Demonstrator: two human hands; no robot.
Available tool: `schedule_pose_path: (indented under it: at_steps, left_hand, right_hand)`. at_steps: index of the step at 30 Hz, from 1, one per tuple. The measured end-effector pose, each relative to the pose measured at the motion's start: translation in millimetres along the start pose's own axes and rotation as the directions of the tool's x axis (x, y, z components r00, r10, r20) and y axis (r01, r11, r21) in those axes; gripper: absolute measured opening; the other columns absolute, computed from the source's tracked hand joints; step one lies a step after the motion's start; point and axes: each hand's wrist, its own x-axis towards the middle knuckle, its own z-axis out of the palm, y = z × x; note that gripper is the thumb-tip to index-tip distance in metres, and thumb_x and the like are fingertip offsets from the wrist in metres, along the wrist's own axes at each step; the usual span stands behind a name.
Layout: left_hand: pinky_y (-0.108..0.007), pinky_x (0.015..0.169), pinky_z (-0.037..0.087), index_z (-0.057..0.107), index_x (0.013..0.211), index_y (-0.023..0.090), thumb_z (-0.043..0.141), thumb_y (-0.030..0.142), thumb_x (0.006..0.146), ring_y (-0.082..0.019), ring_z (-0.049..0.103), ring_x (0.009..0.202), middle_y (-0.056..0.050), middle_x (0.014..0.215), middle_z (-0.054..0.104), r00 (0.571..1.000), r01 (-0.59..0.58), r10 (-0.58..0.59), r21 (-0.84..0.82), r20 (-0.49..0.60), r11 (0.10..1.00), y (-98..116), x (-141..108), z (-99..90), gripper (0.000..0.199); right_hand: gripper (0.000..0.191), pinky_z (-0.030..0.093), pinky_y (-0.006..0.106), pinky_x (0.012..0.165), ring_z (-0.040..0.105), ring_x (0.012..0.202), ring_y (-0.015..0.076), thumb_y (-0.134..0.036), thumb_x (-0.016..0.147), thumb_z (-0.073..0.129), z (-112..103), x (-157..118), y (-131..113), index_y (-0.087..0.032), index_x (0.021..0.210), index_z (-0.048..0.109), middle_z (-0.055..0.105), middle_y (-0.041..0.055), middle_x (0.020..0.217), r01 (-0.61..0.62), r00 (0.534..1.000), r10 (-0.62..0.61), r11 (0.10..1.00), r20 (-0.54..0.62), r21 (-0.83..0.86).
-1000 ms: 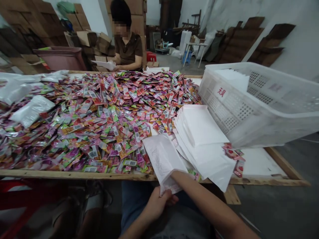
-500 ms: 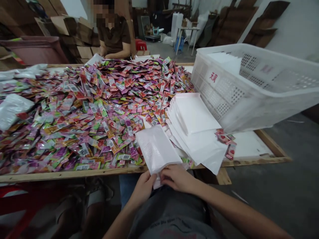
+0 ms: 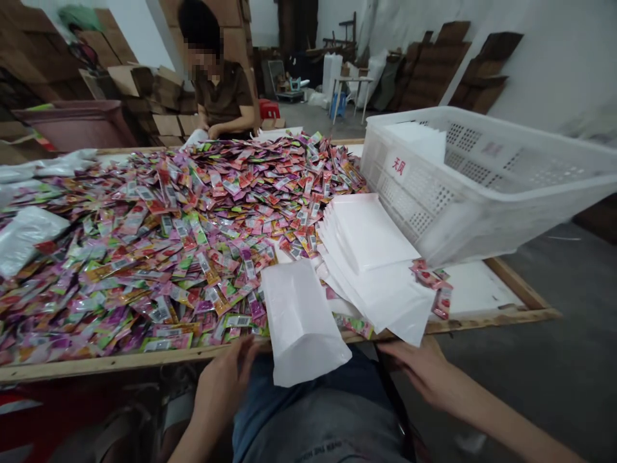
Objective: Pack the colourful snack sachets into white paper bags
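Both hands now off white envelope, fingers spread, either side.

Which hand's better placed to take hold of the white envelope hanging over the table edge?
Left, probably. The left hand sits right beside the white envelope, fingertips near its left edge. The right hand is open further off, below the envelope stack.

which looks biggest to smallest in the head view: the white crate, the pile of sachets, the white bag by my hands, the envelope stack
1. pile of sachets
2. white crate
3. envelope stack
4. white bag
The last two look close; the bag's nearness to the camera makes that order unsure.
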Motion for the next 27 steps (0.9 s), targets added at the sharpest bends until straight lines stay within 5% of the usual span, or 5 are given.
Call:
schedule_pose_path:
  at_steps: [5, 10, 13, 17, 27]
  left_hand:
    - [-0.039, 0.105, 0.026, 0.046, 0.126, 0.026, 0.038, 0.020, 0.087, -0.023, 0.040, 0.123, -0.004, 0.132, 0.048, 0.653, -0.645, 0.753, 0.463, -0.080, 0.608, -6.0, 16.4, 12.3, 0.040]
    - [-0.036, 0.106, 0.024, 0.049, 0.123, 0.021, 0.032, 0.019, 0.091, -0.019, 0.041, 0.122, -0.001, 0.124, 0.056, 0.449, -0.816, 0.891, 0.435, 0.065, 0.380, -21.0, 15.0, 20.4, 0.037]
    - [-0.031, 0.095, 0.038, 0.059, 0.109, 0.019, 0.030, 0.024, 0.092, -0.018, 0.055, 0.106, -0.003, 0.107, 0.066, 0.527, -0.805, 0.848, 0.284, -0.059, 0.521, -22.4, 10.0, 31.7, 0.034]
    - [-0.024, 0.055, 0.041, 0.059, 0.064, 0.015, 0.031, 0.032, 0.091, -0.013, 0.057, 0.054, -0.004, 0.057, 0.062, 0.937, -0.278, 0.275, 0.013, -0.214, 0.960, -5.2, 22.5, 41.4, 0.043]
    - [-0.024, 0.053, 0.033, 0.050, 0.069, 0.016, 0.060, 0.040, 0.067, -0.015, 0.051, 0.057, 0.001, 0.060, 0.054, 0.941, 0.334, -0.330, -0.337, 0.070, 0.880, 11.4, 68.0, 20.2, 0.026]
  right_hand:
    - [0.053, 0.032, 0.046, 0.102, 0.025, 0.131, 0.0226, -0.003, 0.084, 0.034, 7.0, 98.7, -37.3, -0.023, 0.132, 0.038, 0.040, 0.0080, 0.138, 0.645, 0.748, -0.660, 0.698, 0.071, -0.309]
    - [0.034, 0.035, 0.041, 0.101, 0.036, 0.126, 0.0226, -0.009, 0.089, 0.035, 25.1, 108.3, -13.7, -0.013, 0.118, 0.052, 0.054, 0.0107, 0.125, 0.830, 0.532, -0.833, 0.476, 0.154, -0.292]
    - [0.030, 0.043, 0.036, 0.092, 0.053, 0.110, 0.0200, -0.016, 0.091, 0.033, 34.8, 100.4, -12.4, -0.015, 0.106, 0.059, 0.063, 0.0092, 0.110, 0.772, 0.633, -0.771, 0.623, 0.068, -0.128]
    - [0.037, 0.046, 0.027, 0.057, 0.060, 0.060, 0.0166, -0.031, 0.090, 0.035, 37.9, 114.4, -33.6, -0.016, 0.066, 0.059, 0.062, 0.0038, 0.059, 0.141, 0.990, -0.140, 0.986, -0.021, 0.086]
    - [0.029, 0.043, 0.024, 0.051, 0.056, 0.058, 0.0139, -0.040, 0.068, 0.065, 31.1, 161.6, -45.2, -0.013, 0.077, 0.060, 0.064, 0.0025, 0.066, -0.574, 0.818, 0.334, 0.541, 0.469, 0.615]
